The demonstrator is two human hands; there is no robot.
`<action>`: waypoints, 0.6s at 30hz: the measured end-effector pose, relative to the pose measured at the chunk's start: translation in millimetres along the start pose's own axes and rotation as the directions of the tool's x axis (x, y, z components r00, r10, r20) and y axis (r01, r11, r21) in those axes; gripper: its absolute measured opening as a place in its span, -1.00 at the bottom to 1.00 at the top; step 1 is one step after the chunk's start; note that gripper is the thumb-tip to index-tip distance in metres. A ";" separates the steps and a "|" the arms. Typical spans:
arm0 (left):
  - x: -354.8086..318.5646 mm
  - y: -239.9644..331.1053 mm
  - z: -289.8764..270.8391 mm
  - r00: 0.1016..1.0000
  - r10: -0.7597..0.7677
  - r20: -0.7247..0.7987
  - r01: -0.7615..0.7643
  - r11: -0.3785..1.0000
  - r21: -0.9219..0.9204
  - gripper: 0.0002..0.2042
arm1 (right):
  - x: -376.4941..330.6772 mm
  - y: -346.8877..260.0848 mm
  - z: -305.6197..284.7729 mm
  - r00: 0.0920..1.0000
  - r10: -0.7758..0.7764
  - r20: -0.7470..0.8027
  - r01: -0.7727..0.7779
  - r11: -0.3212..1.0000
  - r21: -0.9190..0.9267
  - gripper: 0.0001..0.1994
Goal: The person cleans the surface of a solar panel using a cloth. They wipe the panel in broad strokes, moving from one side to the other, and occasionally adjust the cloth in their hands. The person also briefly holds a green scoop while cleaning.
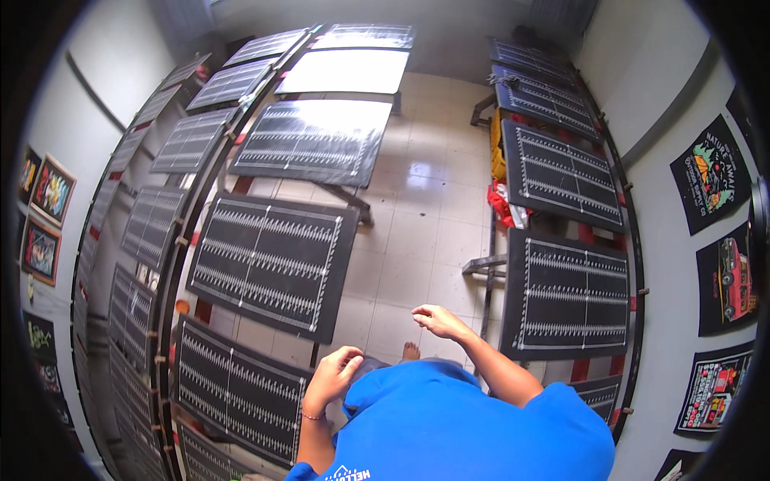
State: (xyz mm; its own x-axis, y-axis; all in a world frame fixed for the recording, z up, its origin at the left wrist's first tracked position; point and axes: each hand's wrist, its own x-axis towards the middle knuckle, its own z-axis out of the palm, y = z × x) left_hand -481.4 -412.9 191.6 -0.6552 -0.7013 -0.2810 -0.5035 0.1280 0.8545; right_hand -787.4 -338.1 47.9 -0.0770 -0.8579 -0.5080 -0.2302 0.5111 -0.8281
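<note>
My left hand (341,369) is in front of my body, its fingers loosely bent and a little apart, with nothing visible in it. Nearest to it is a black board (241,393) with rows of white marks, on the left. Over the tiled floor, my right hand (437,321) hangs with fingers relaxed and slightly parted; I see nothing in its grasp. A similar black board (568,294) lies to its right, apart from the hand. Another marked board (271,264) lies ahead on the left. Neither hand appears to touch a board.
Tilted boards line long racks on both sides of a tiled aisle (405,248). A metal support (485,264) juts from the right rack. Beyond it hangs a red and white bundle (505,207) near a yellow object (497,152). One far board (345,70) shines with glare.
</note>
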 end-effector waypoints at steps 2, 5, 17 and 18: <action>53.8 20.3 3.7 0.994 -0.039 0.101 0.043 0.998 -0.038 -0.76 | 24.3 -5.2 -45.1 0.998 0.026 -0.063 -0.019 0.994 0.110 -0.62; 138.5 34.2 3.3 0.985 -0.050 0.168 0.051 0.999 0.000 -0.75 | 70.9 7.8 -99.4 0.996 0.031 -0.087 -0.016 0.986 0.166 -0.63; 624.0 210.7 14.0 0.843 0.416 0.341 -0.465 0.883 0.070 -0.74 | 223.3 -4.3 -381.9 0.921 0.231 -0.314 -0.124 0.937 0.326 -0.61; 654.2 237.8 12.6 0.821 0.440 0.363 -0.501 0.861 0.089 -0.75 | 246.0 -17.0 -411.7 0.907 0.210 -0.365 -0.072 0.931 0.358 -0.62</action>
State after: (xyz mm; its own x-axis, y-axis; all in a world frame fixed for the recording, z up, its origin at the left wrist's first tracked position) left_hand -1036.8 -832.4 205.6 -0.9642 -0.2650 -0.0136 -0.1557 0.5236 0.8376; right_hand -1201.9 -579.7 34.6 -0.4723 -0.6900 -0.5484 0.1388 0.5562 -0.8194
